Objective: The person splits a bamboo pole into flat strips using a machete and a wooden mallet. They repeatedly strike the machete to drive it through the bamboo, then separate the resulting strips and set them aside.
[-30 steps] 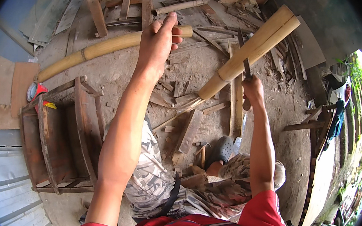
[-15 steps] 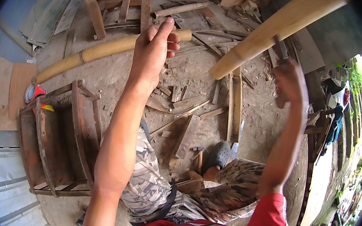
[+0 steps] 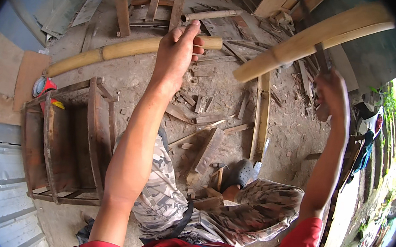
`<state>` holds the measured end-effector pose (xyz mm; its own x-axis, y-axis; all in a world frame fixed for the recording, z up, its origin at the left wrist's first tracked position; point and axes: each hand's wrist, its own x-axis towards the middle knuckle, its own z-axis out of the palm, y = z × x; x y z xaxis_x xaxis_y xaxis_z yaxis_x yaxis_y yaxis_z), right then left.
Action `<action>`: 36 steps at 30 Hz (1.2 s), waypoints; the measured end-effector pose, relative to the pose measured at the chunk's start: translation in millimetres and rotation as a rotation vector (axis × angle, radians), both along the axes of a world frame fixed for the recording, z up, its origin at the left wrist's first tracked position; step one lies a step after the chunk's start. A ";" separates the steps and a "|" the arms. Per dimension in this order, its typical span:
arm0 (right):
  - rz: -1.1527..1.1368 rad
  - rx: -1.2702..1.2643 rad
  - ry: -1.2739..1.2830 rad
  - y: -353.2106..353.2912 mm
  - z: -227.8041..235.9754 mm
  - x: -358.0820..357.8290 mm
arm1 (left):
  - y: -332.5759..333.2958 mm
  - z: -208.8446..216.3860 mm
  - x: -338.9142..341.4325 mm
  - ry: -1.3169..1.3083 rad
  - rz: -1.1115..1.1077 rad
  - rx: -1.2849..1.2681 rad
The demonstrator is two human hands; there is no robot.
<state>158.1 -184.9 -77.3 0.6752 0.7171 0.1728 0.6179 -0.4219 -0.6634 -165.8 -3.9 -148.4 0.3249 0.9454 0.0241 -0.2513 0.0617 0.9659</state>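
Fingers: left hand point(image 3: 178, 54) loosely curled, empty; right hand point(image 3: 331, 96) clamped on blade point(image 3: 320, 53) in bamboo pole point(image 3: 308, 38), two o'clock. Split begun, unfinished.

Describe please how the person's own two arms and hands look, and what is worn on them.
Both forearms are bare up to short red sleeves of a shirt with a small dark and white marking near the collar. The left hand and right hand wear no gloves. No watch, ring or bracelet shows on either wrist.
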 end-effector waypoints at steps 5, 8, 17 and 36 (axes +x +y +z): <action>0.001 0.035 0.029 -10.7 85.6 -10.9 | -6.1 8.0 -5.4 -0.007 0.011 -0.007; 0.072 -0.101 0.068 20.2 -28.1 5.8 | 0.1 3.7 -17.7 0.022 0.061 0.010; 0.054 -0.330 -0.102 70.0 -222.5 -16.0 | 3.8 -0.6 -1.5 -0.029 0.003 -0.014; 0.023 -0.267 -0.102 18.9 -286.7 -7.2 | -2.1 4.6 -7.7 0.006 0.023 0.032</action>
<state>150.9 -166.0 -364.0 0.6468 0.7615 0.0426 0.6876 -0.5581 -0.4646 -173.5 -6.0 -143.9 0.3032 0.9515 0.0526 -0.2469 0.0252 0.9687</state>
